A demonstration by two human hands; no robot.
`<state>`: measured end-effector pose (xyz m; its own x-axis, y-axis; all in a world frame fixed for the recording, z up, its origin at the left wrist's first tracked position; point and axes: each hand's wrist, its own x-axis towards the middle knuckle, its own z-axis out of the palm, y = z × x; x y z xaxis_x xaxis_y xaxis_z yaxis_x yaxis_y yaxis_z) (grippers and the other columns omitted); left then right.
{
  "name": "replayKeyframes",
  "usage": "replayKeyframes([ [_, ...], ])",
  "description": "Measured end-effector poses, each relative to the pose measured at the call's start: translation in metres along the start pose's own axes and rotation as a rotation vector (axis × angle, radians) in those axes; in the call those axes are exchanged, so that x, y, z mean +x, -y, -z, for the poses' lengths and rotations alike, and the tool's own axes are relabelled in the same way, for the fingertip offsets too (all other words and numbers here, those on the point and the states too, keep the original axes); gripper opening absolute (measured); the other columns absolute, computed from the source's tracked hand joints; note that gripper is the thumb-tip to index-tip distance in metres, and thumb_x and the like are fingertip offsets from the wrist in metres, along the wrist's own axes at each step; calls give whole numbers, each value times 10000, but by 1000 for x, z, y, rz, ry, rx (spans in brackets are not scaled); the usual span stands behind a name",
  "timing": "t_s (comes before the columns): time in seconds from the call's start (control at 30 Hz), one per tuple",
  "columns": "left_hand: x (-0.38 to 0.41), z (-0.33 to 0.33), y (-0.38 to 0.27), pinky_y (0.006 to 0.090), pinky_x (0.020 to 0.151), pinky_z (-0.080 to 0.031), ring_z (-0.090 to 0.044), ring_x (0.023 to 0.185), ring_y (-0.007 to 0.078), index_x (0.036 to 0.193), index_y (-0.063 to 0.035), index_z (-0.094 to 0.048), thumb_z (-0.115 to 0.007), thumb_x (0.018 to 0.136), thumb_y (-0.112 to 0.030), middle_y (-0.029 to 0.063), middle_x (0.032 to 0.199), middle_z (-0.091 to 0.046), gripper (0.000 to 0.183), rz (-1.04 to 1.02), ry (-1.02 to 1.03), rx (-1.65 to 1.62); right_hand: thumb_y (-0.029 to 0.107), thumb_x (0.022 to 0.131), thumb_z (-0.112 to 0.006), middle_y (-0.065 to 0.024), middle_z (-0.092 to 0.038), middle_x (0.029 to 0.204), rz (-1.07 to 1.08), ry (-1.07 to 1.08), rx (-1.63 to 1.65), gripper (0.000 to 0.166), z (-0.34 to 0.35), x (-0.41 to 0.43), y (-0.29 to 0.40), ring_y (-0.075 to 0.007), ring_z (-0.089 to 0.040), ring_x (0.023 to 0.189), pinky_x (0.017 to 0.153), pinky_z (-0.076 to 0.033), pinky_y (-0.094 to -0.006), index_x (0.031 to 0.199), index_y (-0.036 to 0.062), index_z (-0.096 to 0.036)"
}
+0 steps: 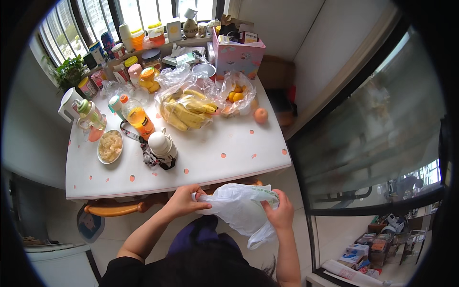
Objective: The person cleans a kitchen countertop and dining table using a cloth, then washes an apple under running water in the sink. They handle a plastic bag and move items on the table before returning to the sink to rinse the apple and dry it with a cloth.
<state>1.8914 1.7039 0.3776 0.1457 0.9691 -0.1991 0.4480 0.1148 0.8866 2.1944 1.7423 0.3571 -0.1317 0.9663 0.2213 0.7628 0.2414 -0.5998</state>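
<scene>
A crumpled white plastic bag [233,210] with green print stretches between my two hands, just in front of the table's near edge. My left hand [186,202] pinches one end of it between thumb and fingers. At the other end, my right hand [281,211] grips the bag near the printed part. One loose corner hangs down below my right hand. Whether anything is inside the bag cannot be seen. Beyond it is the table [229,168] with a white strawberry-print cover. A white flask [162,145] with a patterned strap stands nearest on the tabletop.
Bagged bananas [188,109], a bag of small oranges [236,94], a round fruit [261,115], an orange juice bottle [138,116] and a plate of pale food [110,146] occupy the table. A wooden chair [114,209] sits under its edge. A glass door [369,154] stands at right.
</scene>
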Motion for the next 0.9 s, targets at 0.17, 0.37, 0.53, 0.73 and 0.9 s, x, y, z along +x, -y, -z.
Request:
replayKeyframes([
  [0.17,57,15,5,230,552,-462,-539,587,116,690,-61,-417,-649,742,52,110,898,-545,264,140,-107,-869,409,674,-732,-121,-558,1065,77,296,27,595,-28,60,-33,-278,-573,920,756,-477,-371,1097,44,-530],
  [0.37,109,16,47,242,550,-456,-544,596,132,746,-61,-438,-620,772,41,100,948,-488,209,127,-506,-1114,256,700,-738,-125,-513,1118,81,361,390,513,-90,237,-19,-267,-528,1039,901,-430,-357,1105,12,-539],
  [0.53,144,11,43,243,557,-450,-541,604,140,757,-77,-416,-570,800,59,110,938,-529,210,42,-872,-1224,182,714,-700,-158,-525,1043,373,191,89,399,-209,394,-45,-317,-529,964,843,-441,-347,1029,-21,-564],
  [0.73,152,11,29,240,598,-437,-515,623,121,784,-81,-405,-552,819,51,103,930,-547,200,66,-1399,-1089,392,734,-629,-138,-555,997,305,384,-691,405,-298,454,-33,-287,-538,927,811,-415,-416,953,55,-582],
  [0.9,157,14,19,251,608,-443,-516,626,123,793,-80,-408,-551,827,33,101,943,-538,186,67,-1474,-958,371,720,-653,-143,-568,988,316,410,-702,430,-326,460,-54,-289,-542,945,784,-410,-426,997,53,-570],
])
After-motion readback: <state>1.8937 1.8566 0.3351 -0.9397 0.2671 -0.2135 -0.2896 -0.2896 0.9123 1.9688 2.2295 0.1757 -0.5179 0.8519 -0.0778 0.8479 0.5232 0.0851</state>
